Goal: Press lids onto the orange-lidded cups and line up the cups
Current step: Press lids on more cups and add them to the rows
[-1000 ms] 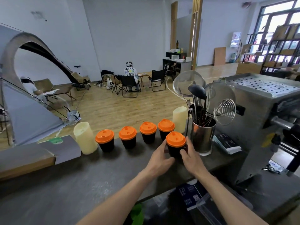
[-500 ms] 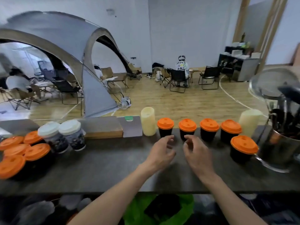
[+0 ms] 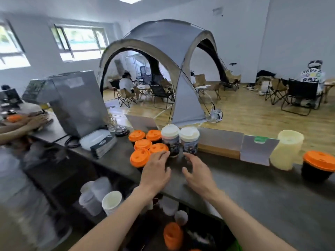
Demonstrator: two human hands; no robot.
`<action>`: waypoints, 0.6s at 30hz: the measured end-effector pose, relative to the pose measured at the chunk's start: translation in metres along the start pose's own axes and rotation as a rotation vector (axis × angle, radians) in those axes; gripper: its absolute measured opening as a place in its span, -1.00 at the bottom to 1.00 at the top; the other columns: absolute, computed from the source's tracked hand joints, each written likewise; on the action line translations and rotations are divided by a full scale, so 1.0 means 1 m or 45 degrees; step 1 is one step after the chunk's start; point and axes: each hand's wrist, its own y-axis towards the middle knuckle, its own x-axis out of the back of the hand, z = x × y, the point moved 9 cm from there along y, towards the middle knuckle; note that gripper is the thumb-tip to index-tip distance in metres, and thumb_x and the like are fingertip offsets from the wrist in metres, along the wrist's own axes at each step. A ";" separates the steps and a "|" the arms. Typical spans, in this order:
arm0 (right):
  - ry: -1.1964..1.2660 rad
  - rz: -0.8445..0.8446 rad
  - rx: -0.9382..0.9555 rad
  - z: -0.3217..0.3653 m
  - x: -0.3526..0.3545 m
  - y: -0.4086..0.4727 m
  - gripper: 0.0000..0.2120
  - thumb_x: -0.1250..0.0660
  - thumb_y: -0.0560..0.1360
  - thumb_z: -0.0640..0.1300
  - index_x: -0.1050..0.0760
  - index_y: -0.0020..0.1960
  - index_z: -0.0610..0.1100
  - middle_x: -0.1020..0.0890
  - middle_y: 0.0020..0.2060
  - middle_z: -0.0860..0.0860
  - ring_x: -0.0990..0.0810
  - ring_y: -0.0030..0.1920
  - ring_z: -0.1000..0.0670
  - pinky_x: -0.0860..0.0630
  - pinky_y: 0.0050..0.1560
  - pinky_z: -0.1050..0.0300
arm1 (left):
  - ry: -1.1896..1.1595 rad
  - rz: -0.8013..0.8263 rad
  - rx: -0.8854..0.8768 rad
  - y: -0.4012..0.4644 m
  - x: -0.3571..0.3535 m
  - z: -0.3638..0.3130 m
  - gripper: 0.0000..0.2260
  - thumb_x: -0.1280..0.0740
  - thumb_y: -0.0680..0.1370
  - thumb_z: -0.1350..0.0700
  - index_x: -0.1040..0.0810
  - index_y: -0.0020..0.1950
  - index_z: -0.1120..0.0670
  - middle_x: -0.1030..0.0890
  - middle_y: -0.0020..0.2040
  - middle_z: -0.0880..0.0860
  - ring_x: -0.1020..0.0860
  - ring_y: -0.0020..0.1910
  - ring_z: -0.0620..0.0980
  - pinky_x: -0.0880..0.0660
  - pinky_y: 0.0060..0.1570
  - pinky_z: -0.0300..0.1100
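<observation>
Both hands over the table (image 3: 253, 192), nothing held. Left hand (image 3: 155, 171) fingers straight, tips at the rim of the nearest orange-lidded cup (image 3: 159, 148); can't tell if touching. Right hand (image 3: 196, 172) loosely spread, just short of the base of the right white-lidded cup (image 3: 189, 143).

Task things: cluster of five orange-lidded cups at 11 o'clock from the left hand, packed touching, another one at (image 3: 140, 157). Two white-lidded cups stand just right of the cluster, the left one at (image 3: 170, 140). One more orange-lidded cup (image 3: 318, 165) sits alone at 3 o'clock, well apart, beside a cream candle (image 3: 288, 150).

Judgement: step is picking the next cup out of the cluster. Take an outer cup, not an inner one, so neighbours don't tip. Steady the body with one hand, press the lid flat with the other palm, work round the rim until seated. Watch the white-lidded cups, tall and close to the right hand. Then carry it toward the 3 o'clock cup to line up.
</observation>
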 end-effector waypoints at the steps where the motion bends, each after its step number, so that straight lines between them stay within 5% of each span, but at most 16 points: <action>1: 0.021 0.036 0.004 0.008 -0.015 0.009 -0.44 -0.38 0.55 -0.08 -0.34 0.52 0.05 -0.52 0.39 0.07 -0.52 0.34 0.06 -0.46 0.35 0.10 | 0.110 -0.019 -0.019 0.005 0.006 0.013 -0.45 -0.38 0.51 0.08 -0.43 0.52 0.03 -0.45 0.47 0.02 -0.35 0.48 0.04 -0.29 0.48 -0.08; 7: 0.142 0.192 -0.125 0.020 -0.065 0.050 -0.30 -0.37 0.52 -0.14 -0.20 0.60 0.01 -0.46 0.48 -0.01 -0.44 0.46 -0.04 -0.35 0.44 0.10 | 0.440 0.108 0.095 0.035 0.011 0.066 -0.34 -0.33 0.53 -0.10 -0.23 0.62 -0.05 -0.25 0.61 0.05 -0.10 0.63 0.13 -0.11 0.56 0.11; 18: 0.124 0.301 -0.151 0.015 -0.084 0.064 -0.23 -0.34 0.49 -0.22 -0.16 0.63 0.07 -0.43 0.51 -0.02 -0.42 0.47 -0.04 -0.36 0.46 0.11 | 0.547 0.266 0.009 0.045 -0.016 0.058 -0.34 -0.28 0.59 -0.14 -0.12 0.65 -0.10 -0.06 0.69 0.03 0.08 0.67 0.13 0.16 0.55 0.37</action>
